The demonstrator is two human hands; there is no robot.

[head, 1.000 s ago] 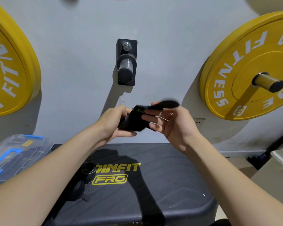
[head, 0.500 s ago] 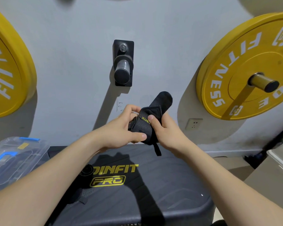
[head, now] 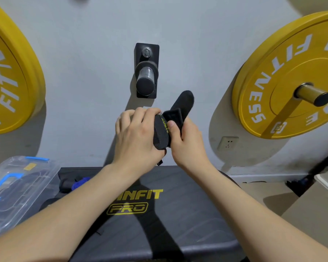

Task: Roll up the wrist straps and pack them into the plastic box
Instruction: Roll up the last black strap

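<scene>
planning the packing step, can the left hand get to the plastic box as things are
Probably yes: the plastic box sits just left of that forearm with nothing between, but the left hand holds the wrist strap with the right hand.

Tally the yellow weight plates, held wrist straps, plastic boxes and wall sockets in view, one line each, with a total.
Yellow weight plates: 2
Held wrist strap: 1
Clear plastic box: 1
Wall socket: 1
Total: 5
</scene>
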